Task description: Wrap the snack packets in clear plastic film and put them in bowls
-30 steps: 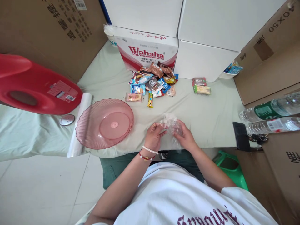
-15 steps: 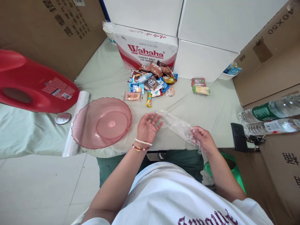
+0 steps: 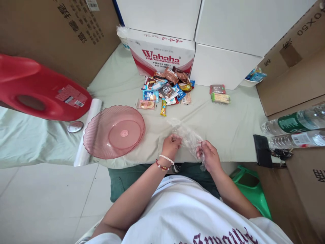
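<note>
A crumpled clear plastic bag [image 3: 189, 137] stretches between my two hands over the table's front edge. My left hand [image 3: 172, 146], with a beaded bracelet at the wrist, has its fingers curled in on the bag's left side. At the other end, my right hand [image 3: 208, 155] pinches the gathered plastic, part of which hangs below the fingers. To the left of my hands lies a pink ribbed oval plastic bowl [image 3: 101, 132] with nothing in it. Beyond them is a heap of wrapped snacks [image 3: 167, 90], and two more snack packs [image 3: 220, 98] lie apart on the right.
A Wahaha carton [image 3: 162, 56] and white boxes stand behind the snacks. On the left are a red jug [image 3: 45, 91] and a roll of clear plastic [image 3: 87, 135]. Water bottles [image 3: 294, 123] and a black phone [image 3: 262, 151] lie at right. A green stool [image 3: 250, 184] stands below.
My left hand has turned over, moved right and closed from spread fingers onto the bag. My right hand has come slightly inward, bunching the bag. The view has shifted a little.
</note>
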A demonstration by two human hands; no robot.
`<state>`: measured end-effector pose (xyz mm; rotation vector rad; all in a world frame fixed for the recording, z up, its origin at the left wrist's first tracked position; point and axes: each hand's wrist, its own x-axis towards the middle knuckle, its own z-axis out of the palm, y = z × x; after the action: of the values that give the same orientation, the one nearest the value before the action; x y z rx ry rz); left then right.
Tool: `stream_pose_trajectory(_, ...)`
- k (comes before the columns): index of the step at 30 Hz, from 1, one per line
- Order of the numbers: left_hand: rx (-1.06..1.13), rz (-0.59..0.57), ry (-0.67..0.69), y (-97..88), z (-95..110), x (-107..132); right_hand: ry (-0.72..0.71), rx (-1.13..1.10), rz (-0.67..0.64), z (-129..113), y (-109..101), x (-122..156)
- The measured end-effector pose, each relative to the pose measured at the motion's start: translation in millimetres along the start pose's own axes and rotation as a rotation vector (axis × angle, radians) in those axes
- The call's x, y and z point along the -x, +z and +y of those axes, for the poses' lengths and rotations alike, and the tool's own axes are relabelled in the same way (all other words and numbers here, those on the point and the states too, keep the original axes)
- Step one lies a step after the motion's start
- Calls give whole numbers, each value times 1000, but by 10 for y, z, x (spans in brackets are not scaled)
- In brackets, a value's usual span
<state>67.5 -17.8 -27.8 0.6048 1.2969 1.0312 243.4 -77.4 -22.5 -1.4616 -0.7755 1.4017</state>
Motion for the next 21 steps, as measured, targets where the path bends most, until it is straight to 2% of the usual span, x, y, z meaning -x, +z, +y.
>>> stream_pose_trajectory(2,70,11,-5,-93,-2,-2,138,-22,-40,-9,-90,-13)
stream_pose_trajectory(4,149,13,3,-183,19,36,217,95,-145,-54,-230,-55)
stream_pose_trajectory(6,244,-9,11,-249,49,95,162,272,-181,-151,-367,-135)
stream_pose_trajectory(9,328,-97,28,-291,84,191,-69,438,-51,-368,-420,-293)
stream_pose_trajectory(11,297,-143,74,-295,101,250,-170,430,-5,-504,-300,-363)
stream_pose_trajectory(14,123,-224,244,-292,123,336,-155,297,-169,-588,42,-370)
stream_pose_trajectory(16,-40,-379,354,-284,122,382,-86,202,-303,-544,274,-356)
stream_pose_trajectory(18,-114,-525,383,-268,92,400,-19,138,-324,-443,436,-375)
stream_pose_trajectory(19,-98,-536,369,-257,66,393,18,103,-307,-383,485,-400)
stream_pose_trajectory(21,-17,-414,305,-233,-2,346,98,5,-271,-272,522,-463)
